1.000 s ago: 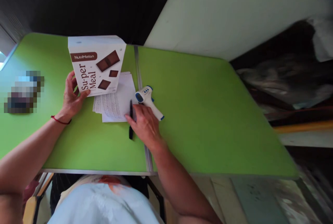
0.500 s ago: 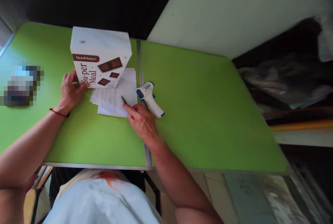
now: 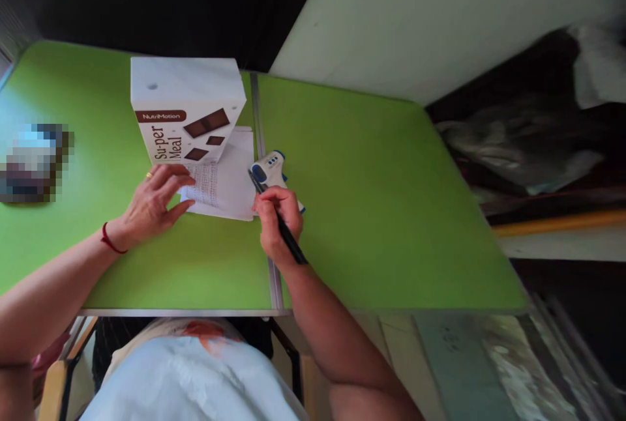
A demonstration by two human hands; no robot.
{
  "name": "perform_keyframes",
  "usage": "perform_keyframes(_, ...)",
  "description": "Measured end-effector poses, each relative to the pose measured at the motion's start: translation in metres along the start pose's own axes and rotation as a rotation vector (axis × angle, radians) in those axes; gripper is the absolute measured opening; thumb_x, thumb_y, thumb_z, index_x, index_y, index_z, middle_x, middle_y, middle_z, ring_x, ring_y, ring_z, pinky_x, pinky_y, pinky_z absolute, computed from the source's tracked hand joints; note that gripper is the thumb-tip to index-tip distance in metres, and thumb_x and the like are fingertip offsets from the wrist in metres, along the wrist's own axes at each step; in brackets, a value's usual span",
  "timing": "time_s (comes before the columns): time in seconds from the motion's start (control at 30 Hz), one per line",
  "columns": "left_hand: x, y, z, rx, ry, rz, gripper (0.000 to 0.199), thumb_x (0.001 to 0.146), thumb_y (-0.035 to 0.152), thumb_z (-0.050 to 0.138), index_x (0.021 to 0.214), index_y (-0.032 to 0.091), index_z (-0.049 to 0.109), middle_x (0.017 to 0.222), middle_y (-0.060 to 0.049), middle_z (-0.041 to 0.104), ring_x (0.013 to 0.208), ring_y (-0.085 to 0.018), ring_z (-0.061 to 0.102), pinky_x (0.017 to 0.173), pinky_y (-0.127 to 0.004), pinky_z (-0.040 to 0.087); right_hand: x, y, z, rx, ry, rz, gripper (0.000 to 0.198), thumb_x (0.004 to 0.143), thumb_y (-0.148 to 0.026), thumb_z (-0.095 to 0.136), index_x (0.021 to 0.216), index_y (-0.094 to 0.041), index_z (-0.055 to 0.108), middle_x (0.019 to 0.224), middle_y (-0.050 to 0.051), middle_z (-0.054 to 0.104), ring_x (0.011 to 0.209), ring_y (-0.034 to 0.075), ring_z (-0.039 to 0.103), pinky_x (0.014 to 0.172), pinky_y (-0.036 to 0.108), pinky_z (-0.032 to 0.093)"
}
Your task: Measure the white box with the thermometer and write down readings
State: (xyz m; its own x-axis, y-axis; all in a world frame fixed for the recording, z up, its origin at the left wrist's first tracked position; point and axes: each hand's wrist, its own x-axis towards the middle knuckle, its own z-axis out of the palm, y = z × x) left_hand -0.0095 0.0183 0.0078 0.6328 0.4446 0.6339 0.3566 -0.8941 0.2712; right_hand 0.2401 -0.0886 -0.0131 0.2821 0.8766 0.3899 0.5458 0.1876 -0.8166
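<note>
My right hand (image 3: 280, 219) is closed around a black pen (image 3: 289, 240), whose tip points up and to the left over the thermometer's edge. Just behind it lies a white and blue infrared thermometer (image 3: 274, 170), partly covered by the hand. My left hand (image 3: 159, 199) is open, fingers apart, at the left edge of the paper sheets (image 3: 229, 173), which carry rows of small handwriting. Behind that hand a white box (image 3: 188, 85) printed "NutriMotion Su-per Meal" stands upright, covering part of the sheets.
The green folding table (image 3: 366, 212) has a metal seam (image 3: 257, 115) down its middle. A blurred-out object (image 3: 34, 163) lies at the far left. A dark panel and a pale wall rise behind, and shelves with plastic bags (image 3: 523, 147) stand at the right.
My left hand has come off the box and moved right to the paper. The right hand has turned, lifting the pen tip from the sheet toward the thermometer.
</note>
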Motion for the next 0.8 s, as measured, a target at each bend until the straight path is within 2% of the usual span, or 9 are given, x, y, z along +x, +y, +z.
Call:
perform_keyframes(0.07, 0.000, 0.004, 0.003, 0.003, -0.153, 0.082, 0.024, 0.107, 0.034, 0.055, 0.122, 0.019, 0.066, 0.118, -0.012, 0.069, 0.105, -0.024, 0.067, 0.091, -0.040, 0.058, -0.001, -0.009, 0.003, 0.105, 0.036, 0.029, 0.035, 0.099, -0.050, 0.041, 0.112, -0.025, 0.061, 0.086, 0.004, 0.064, 0.079, 0.020, 0.065, 0.075, 0.038, 0.059)
perform_keyframes(0.17, -0.003, 0.003, 0.008, 0.031, -0.289, 0.121, 0.029, 0.110, 0.029, 0.045, 0.109, 0.019, 0.072, 0.107, -0.011, 0.072, 0.094, -0.021, 0.066, 0.083, -0.035, 0.058, -0.002, -0.018, 0.011, 0.216, -0.012, 0.103, 0.034, 0.094, -0.047, 0.048, 0.114, -0.024, 0.063, 0.089, 0.004, 0.069, 0.081, 0.021, 0.068, 0.075, 0.038, 0.059)
perform_keyframes(0.23, -0.003, 0.003, 0.010, 0.056, -0.314, 0.146, 0.033, 0.110, 0.025, 0.042, 0.103, 0.019, 0.074, 0.101, -0.010, 0.072, 0.089, -0.021, 0.065, 0.079, -0.033, 0.057, -0.004, -0.018, 0.017, 0.258, -0.043, 0.153, 0.029, 0.091, -0.045, 0.056, 0.109, -0.024, 0.063, 0.085, 0.003, 0.069, 0.073, 0.018, 0.065, 0.069, 0.034, 0.058)
perform_keyframes(0.37, -0.003, 0.007, 0.010, 0.086, -0.359, 0.144, 0.033, 0.108, 0.018, 0.042, 0.109, 0.020, 0.075, 0.102, -0.011, 0.071, 0.092, -0.022, 0.062, 0.078, -0.032, 0.057, -0.007, -0.012, 0.024, 0.234, -0.138, 0.189, 0.021, 0.088, -0.044, 0.061, 0.095, -0.024, 0.063, 0.072, -0.002, 0.065, 0.061, 0.015, 0.060, 0.062, 0.030, 0.054)
perform_keyframes(0.53, -0.003, 0.009, 0.010, 0.121, -0.451, 0.143, 0.034, 0.107, 0.019, 0.042, 0.122, 0.022, 0.072, 0.104, -0.011, 0.068, 0.090, -0.022, 0.058, 0.077, -0.033, 0.056, -0.006, -0.011, 0.022, 0.126, -0.166, 0.135, 0.016, 0.084, -0.041, 0.063, 0.081, -0.025, 0.060, 0.067, -0.003, 0.064, 0.059, 0.015, 0.059, 0.060, 0.028, 0.052)
perform_keyframes(0.8, -0.005, 0.008, 0.008, 0.126, -0.459, 0.174, 0.037, 0.106, 0.016, 0.042, 0.128, 0.023, 0.071, 0.107, -0.012, 0.065, 0.092, -0.023, 0.056, 0.074, -0.032, 0.054, -0.004, -0.010, 0.022, -0.019, -0.232, 0.117, 0.025, 0.087, -0.049, 0.058, 0.074, -0.027, 0.054, 0.064, -0.002, 0.061, 0.059, 0.016, 0.055, 0.061, 0.029, 0.050)
